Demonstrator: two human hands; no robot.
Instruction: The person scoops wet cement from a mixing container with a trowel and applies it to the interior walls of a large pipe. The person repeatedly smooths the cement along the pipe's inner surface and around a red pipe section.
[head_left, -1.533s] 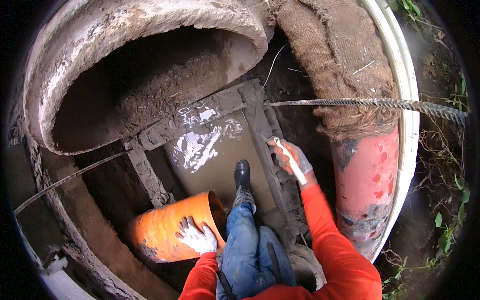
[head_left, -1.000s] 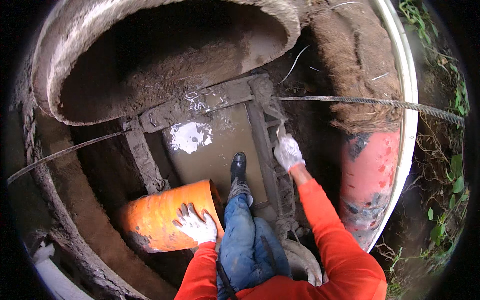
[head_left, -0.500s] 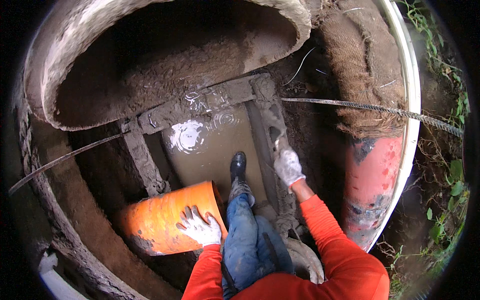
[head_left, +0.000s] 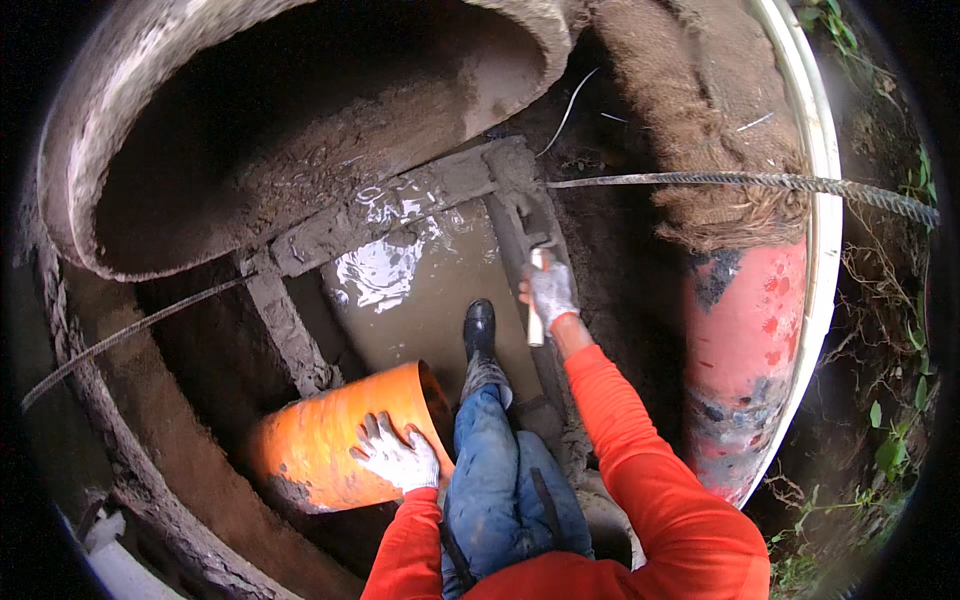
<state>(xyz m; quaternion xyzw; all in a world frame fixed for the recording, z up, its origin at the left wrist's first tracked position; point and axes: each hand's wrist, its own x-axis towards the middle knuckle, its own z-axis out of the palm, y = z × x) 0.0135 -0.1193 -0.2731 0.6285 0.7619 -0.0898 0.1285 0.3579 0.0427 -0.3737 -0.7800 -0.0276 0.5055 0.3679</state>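
My left hand [head_left: 397, 450], in a white glove with dirty fingertips, lies flat with fingers spread on the orange pipe [head_left: 325, 435]. The pipe is a short, wide, mud-smeared piece lying on its side, its open end toward my legs. My right hand [head_left: 552, 290], in a similar glove, is closed around a white-handled trowel [head_left: 536, 318]. A bent metal neck shows above the grip; its blade cannot be clearly told from the grey beam behind. That mud-coated beam [head_left: 545, 222] runs along the right side of a water-filled pit.
Murky water [head_left: 440, 290] surrounds my black boot [head_left: 479, 325]. Beyond it gapes a large concrete pipe [head_left: 75, 180]. Ribbed steel bars [head_left: 700, 180] cross at left and right. A red pipe [head_left: 745, 330] wrapped in burlap [head_left: 735, 150] stands right, inside a white rim [head_left: 825, 210].
My right hand has moved a little left and up, and the trowel's white handle has swung into view. My left hand stays on the orange pipe. The glints on the water have shifted.
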